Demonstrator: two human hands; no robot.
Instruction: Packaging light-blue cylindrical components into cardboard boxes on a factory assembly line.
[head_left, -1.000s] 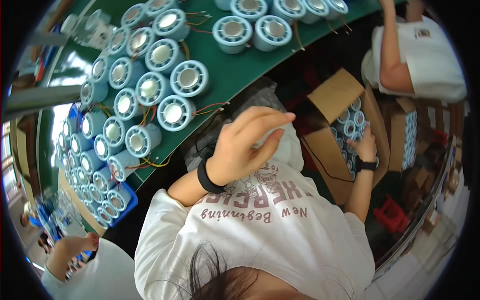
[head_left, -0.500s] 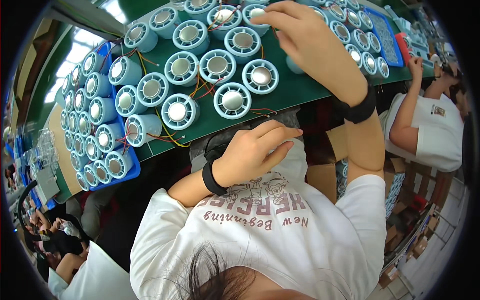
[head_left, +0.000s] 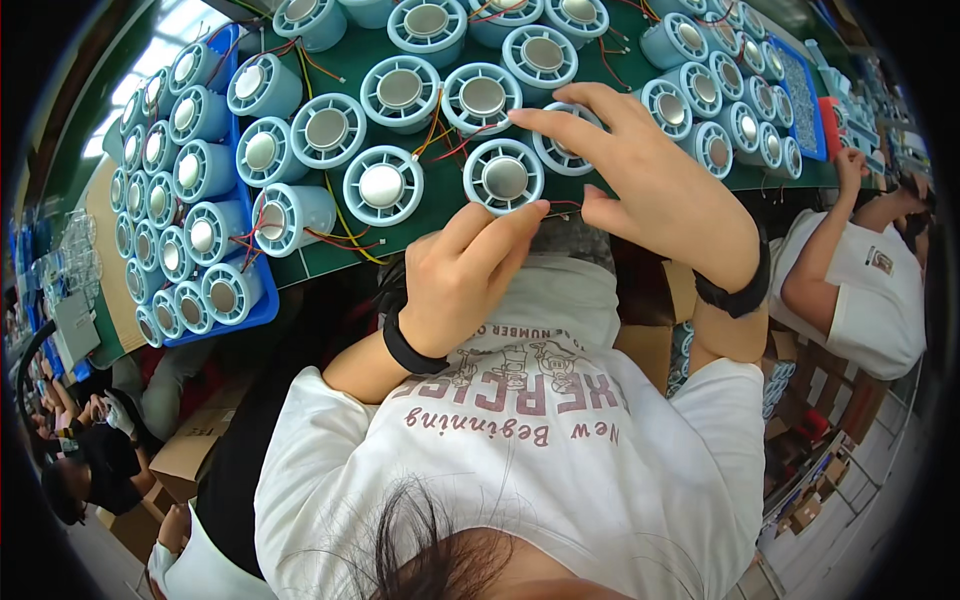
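Light-blue cup-shaped housings, each with a spoked rim and a silver disc, stand on the green table with thin wires trailing from them. At the near edge, my left hand (head_left: 462,272) is closed beside one front housing (head_left: 503,180), its thumb and forefinger pinched at the end of a thin red wire (head_left: 566,204). My right hand (head_left: 655,185) has its fingers apart and reaches across another housing (head_left: 562,152), partly covering it. Its forefinger tip is near the wires of the housing behind (head_left: 480,97), and its thumb is beside the red wire.
To the left, a blue tray (head_left: 262,303) holds stacked rows of the same housings. More housings (head_left: 713,150) stand at the right, near a blue bin (head_left: 800,105) of small clear parts and a red box (head_left: 829,125). A co-worker's arm (head_left: 822,235) is further right. Open cartons (head_left: 645,350) stand below the table.
My right hand has come back from the far housings toward the near edge. My left hand has risen from in front of my shirt to the front housing and pinched the wire end.
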